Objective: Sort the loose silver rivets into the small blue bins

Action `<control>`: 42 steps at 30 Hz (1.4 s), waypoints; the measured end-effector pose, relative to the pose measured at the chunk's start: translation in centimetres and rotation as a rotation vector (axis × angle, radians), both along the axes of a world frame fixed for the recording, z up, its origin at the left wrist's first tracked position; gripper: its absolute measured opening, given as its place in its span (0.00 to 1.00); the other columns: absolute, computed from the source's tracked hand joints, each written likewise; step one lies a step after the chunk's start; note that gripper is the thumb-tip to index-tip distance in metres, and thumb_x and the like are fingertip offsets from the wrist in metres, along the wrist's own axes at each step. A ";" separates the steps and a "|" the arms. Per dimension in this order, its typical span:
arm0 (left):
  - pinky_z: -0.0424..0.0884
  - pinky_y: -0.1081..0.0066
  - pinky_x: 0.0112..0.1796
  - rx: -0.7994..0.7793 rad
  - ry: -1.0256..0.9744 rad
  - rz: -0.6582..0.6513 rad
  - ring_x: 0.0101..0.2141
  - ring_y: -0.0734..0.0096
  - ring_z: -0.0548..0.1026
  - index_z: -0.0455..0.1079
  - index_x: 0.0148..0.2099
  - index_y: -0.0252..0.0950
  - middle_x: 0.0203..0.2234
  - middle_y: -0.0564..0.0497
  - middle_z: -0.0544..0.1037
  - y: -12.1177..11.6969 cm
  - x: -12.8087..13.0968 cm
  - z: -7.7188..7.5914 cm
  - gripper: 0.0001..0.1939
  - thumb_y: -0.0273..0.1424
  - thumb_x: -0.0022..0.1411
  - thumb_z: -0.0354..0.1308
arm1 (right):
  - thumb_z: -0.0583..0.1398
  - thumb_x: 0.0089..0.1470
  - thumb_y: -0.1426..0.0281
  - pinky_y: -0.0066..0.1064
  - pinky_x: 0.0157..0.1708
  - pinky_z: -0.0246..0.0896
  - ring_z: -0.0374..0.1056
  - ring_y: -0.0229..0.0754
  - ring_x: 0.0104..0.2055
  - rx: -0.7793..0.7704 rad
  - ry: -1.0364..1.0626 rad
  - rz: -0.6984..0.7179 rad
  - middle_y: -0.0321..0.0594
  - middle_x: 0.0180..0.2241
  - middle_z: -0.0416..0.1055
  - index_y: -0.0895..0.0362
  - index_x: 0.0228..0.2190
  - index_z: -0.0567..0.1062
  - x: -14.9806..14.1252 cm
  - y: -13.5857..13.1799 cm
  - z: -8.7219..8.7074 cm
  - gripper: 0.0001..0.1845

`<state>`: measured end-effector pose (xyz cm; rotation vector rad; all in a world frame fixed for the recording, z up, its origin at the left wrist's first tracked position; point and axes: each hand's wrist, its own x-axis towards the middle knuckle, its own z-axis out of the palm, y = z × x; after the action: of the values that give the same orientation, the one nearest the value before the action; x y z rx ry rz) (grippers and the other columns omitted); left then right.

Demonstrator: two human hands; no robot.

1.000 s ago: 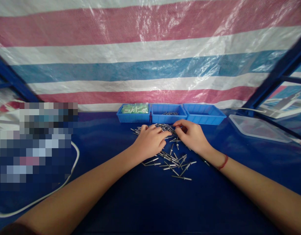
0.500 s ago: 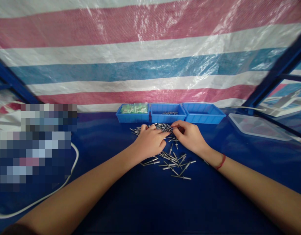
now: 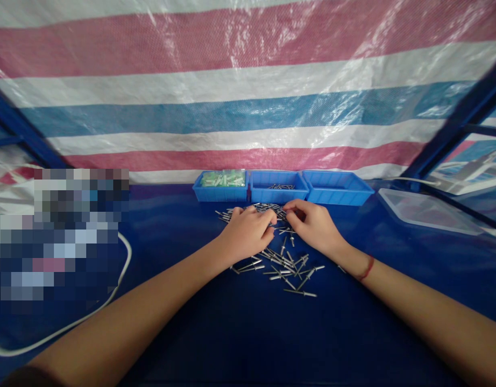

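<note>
Silver blind rivets (image 3: 288,261) lie scattered on the dark blue table, and a denser heap of rivets (image 3: 268,208) sits behind my hands, partly covered by them. My left hand (image 3: 250,228) is at the front left of that heap, palm down, with its fingers curled in; whatever they hold is hidden. Close on its right is my right hand (image 3: 310,223), a small gap between the two. Its thumb and fingertips are drawn together at the heap's right edge, and I cannot make out what is between them.
Behind the heap stand three blue bins in a row: a left bin (image 3: 221,194) with green-and-white packets, a middle bin (image 3: 278,196) with some rivets, and a right bin (image 3: 339,196). A translucent lid (image 3: 429,212) lies right. A white cable (image 3: 125,263) curves at left beside a blurred area.
My left index finger, stretched toward my right hand before, is now bent in. My right hand has barely moved. The view has shifted slightly.
</note>
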<state>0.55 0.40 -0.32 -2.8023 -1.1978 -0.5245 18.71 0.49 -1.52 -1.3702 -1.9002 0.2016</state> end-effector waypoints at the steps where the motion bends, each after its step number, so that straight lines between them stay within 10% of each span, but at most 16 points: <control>1: 0.61 0.61 0.37 0.007 -0.005 0.002 0.37 0.60 0.72 0.65 0.42 0.37 0.31 0.51 0.76 0.0 0.0 0.0 0.07 0.30 0.62 0.49 | 0.54 0.49 0.74 0.30 0.31 0.60 0.70 0.39 0.28 0.002 -0.001 0.004 0.37 0.27 0.75 0.58 0.32 0.76 0.0 0.0 0.0 0.11; 16: 0.62 0.59 0.50 -0.012 -0.530 -0.025 0.47 0.65 0.67 0.67 0.36 0.38 0.42 0.49 0.69 0.8 -0.5 -0.4 0.04 0.32 0.60 0.59 | 0.58 0.52 0.70 0.35 0.39 0.61 0.68 0.40 0.34 0.125 -0.011 0.342 0.38 0.30 0.74 0.55 0.32 0.75 -0.6 -1.0 1.1 0.06; 42: 0.64 0.60 0.50 -0.039 -0.489 -0.157 0.46 0.66 0.69 0.69 0.39 0.36 0.42 0.47 0.70 0.3 -0.7 -0.5 0.07 0.30 0.65 0.50 | 0.63 0.49 0.63 0.33 0.33 0.66 0.69 0.38 0.30 -0.147 0.565 0.319 0.37 0.29 0.75 0.56 0.31 0.75 -1.3 -1.6 0.8 0.10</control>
<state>-0.16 0.66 -0.82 -2.9085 -1.0522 -1.2688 17.46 -1.08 -0.72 -0.9528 -1.6233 0.8108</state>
